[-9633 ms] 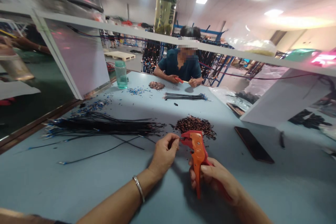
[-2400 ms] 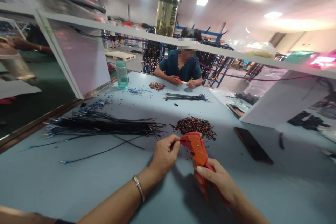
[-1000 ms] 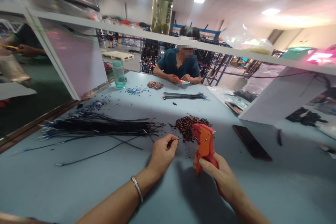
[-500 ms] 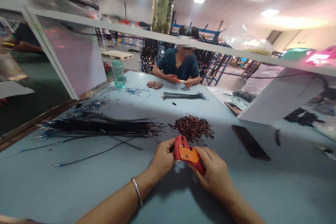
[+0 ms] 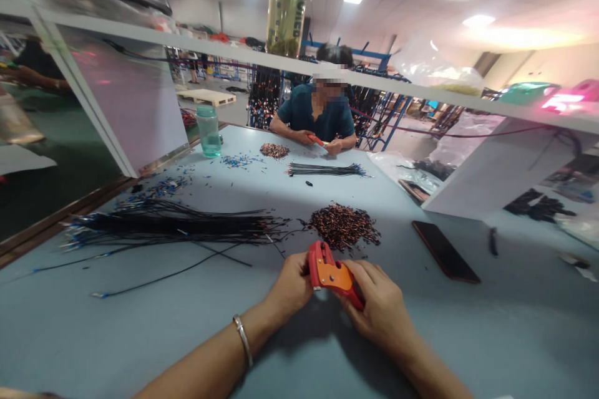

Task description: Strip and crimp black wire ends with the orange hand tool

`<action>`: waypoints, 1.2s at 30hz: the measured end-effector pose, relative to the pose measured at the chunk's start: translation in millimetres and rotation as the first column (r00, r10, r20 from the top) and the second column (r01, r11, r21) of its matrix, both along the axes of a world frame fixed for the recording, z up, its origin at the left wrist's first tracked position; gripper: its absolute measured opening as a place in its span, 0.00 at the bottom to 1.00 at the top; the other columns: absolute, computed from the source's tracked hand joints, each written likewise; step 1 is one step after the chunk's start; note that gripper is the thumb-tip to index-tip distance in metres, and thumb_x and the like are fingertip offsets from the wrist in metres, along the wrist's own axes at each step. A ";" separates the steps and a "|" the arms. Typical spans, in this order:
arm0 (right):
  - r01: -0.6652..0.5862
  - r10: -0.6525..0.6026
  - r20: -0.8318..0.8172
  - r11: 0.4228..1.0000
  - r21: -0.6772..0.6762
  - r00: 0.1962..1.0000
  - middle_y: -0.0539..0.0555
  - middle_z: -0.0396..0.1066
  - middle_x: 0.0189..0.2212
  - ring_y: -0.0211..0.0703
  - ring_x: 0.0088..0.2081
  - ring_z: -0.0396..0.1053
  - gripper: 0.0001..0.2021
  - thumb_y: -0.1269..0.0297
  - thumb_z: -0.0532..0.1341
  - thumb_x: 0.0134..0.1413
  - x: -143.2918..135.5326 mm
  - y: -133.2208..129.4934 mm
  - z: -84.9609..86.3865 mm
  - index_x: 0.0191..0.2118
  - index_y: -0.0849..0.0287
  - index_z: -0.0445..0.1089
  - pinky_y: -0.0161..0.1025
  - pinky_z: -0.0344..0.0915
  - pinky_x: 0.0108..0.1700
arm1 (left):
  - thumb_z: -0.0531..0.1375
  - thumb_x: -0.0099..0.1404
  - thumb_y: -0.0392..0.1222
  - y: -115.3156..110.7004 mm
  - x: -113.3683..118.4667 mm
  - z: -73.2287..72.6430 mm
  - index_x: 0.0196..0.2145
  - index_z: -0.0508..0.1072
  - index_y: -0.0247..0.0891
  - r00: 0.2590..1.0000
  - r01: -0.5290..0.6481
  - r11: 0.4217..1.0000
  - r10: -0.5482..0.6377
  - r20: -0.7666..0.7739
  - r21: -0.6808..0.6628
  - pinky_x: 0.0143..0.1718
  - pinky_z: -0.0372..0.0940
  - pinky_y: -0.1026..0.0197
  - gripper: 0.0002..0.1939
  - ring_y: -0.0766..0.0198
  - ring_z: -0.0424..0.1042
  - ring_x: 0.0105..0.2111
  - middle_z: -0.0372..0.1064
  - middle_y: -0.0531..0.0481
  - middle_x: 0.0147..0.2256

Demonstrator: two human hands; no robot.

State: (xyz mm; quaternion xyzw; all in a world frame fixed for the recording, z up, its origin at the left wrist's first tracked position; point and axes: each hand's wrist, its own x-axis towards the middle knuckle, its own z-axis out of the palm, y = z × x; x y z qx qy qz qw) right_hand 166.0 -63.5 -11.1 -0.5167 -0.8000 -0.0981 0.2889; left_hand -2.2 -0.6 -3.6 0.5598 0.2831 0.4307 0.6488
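Observation:
My right hand (image 5: 379,299) is wrapped round the handles of a red and orange wire stripper (image 5: 333,275), held above the table in front of me. Its red head points left, against my left hand (image 5: 292,280). The fingers of my left hand are pinched at the stripper's jaw. A thin black wire (image 5: 276,247) runs from the bundle side to these fingers; the part inside the grip is hidden. Just beyond the tool lies a pile of short black and copper-coloured offcuts (image 5: 344,224). A long bundle of black wires (image 5: 178,224) with blue-marked ends spreads to the left.
A phone (image 5: 444,251) lies to the right. Across the table a person (image 5: 316,115) holds a similar tool, behind a short wire bundle (image 5: 325,169). A green bottle (image 5: 208,132) stands at the back left. A white shelf (image 5: 374,82) crosses above the table.
The camera view has shifted slightly, so everything sits a little further left. Both hands and the wire stripper keep nearly the same pose.

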 end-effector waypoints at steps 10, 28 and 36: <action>0.019 -0.019 0.010 1.000 0.011 1.000 0.59 0.73 0.33 0.48 0.31 0.70 0.15 0.67 0.56 0.53 0.3 -1.2 1.5 0.47 0.61 0.65 0.41 0.66 0.34 | 0.62 0.51 0.40 -2.8 -0.2 1.4 0.24 0.75 0.34 0.999 0.013 1.000 -0.014 -0.050 -0.020 0.34 0.64 0.62 0.06 0.65 0.66 0.26 0.72 0.52 0.23; 0.048 -0.049 -0.019 0.997 -0.053 0.999 0.54 0.72 0.23 0.41 0.22 0.69 0.05 0.68 0.53 0.55 1.7 -3.6 -3.5 0.35 0.59 0.66 0.33 0.59 0.25 | 0.58 0.57 0.58 -0.5 0.9 -6.2 0.20 0.65 0.36 0.992 0.031 0.993 -0.017 -0.124 0.111 0.24 0.53 0.66 0.22 0.68 0.55 0.22 0.57 0.55 0.18; 0.005 -0.168 -0.447 0.939 -0.343 0.879 0.50 0.67 0.23 0.40 0.24 0.64 0.12 0.56 0.56 0.57 0.2 -6.1 14.5 0.38 0.61 0.67 0.34 0.61 0.28 | 0.53 0.61 0.40 4.6 -4.9 -4.0 0.33 0.75 0.35 0.928 -0.078 0.957 0.172 -0.331 0.280 0.29 0.57 0.65 0.12 0.65 0.63 0.26 0.68 0.51 0.25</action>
